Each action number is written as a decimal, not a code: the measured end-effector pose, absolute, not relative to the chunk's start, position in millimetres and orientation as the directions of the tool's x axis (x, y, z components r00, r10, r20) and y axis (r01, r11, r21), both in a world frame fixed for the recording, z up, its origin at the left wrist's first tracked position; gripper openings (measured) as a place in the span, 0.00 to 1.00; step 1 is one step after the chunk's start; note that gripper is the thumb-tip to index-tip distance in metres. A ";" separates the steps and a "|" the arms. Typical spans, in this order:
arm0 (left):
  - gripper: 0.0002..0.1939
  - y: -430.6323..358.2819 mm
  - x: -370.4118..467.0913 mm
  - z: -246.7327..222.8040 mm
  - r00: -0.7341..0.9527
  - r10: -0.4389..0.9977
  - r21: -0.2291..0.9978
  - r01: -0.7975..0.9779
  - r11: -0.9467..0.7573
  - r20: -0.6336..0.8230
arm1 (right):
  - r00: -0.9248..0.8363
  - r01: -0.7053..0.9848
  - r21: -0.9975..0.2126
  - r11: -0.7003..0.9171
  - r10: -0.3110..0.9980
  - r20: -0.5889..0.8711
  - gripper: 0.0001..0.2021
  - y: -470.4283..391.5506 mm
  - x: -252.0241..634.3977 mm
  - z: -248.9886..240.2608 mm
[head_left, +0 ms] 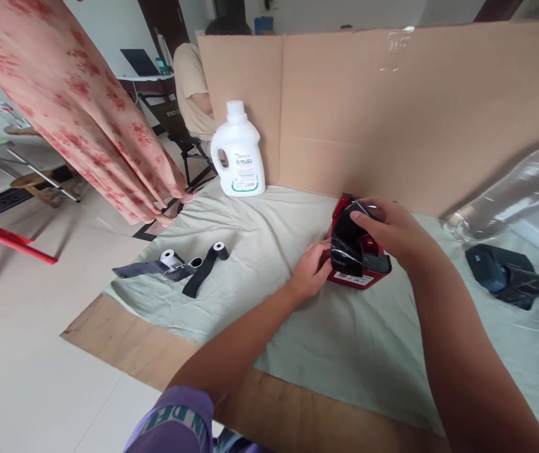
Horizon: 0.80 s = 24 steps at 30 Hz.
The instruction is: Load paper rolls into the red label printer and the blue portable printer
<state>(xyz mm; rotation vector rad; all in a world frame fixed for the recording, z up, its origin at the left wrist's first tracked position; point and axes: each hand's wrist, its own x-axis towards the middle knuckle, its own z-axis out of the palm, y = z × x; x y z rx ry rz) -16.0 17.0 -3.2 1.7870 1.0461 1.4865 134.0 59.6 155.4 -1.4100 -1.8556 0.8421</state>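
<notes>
Purple L sleeve (165, 437) w/ teal-&-wht lettered band (177, 418)

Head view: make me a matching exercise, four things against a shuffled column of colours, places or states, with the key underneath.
Things
1. Bottle
2. Curtain
3. Boxy device
4. Right hand

Descriptions
A. Red, with the left hand at its side
B. Thumb against black material
C. White, standing upright in front of the cardboard
D. Pink, with a red flower pattern

Right pairs: 1-C, 2-D, 3-A, 4-B
</notes>
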 end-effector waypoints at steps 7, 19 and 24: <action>0.13 22.3 -16.6 -10.2 0.089 0.861 0.834 0.218 -0.507 0.500 | -0.518 -0.048 -0.993 -0.111 0.852 -0.071 0.07 55.1 22.2 143.7; 0.10 15.0 -20.6 8.8 0.086 0.806 0.783 0.195 -0.591 0.586 | -0.327 0.224 -0.974 0.030 0.944 -0.046 0.12 73.5 -114.5 79.8; 0.12 13.0 -23.4 8.7 0.111 0.815 0.790 0.201 -0.579 0.569 | -0.344 0.504 -0.771 0.389 0.909 0.234 0.16 77.2 -138.9 59.6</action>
